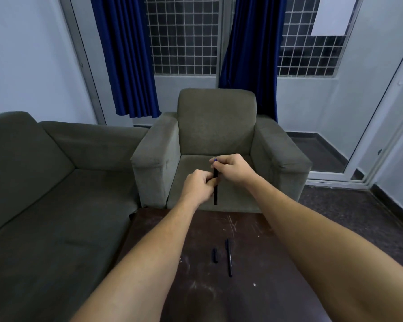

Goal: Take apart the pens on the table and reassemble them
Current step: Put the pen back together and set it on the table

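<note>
Both hands raised: left hand (pixel 199 185) and right hand (pixel 232 167) clamped on upright pen barrel (pixel 215 189). Cap (pixel 215 255) and second pen (pixel 228 257) lie mid-counter (pixel 254 298).

Worktop (pixel 254 240): surface bare toward 9 and 3 o'clock; centre occupied by a loose pen cap (pixel 215 255) and, just beside it at 3 o'clock, a whole pen (pixel 228 257), the two lying apart. Boundaries: armchair (pixel 216 145) against the 12 o'clock edge, sofa (pixel 44 194) along 9 o'clock. Open floor (pixel 349 212) at 3 o'clock.
</note>
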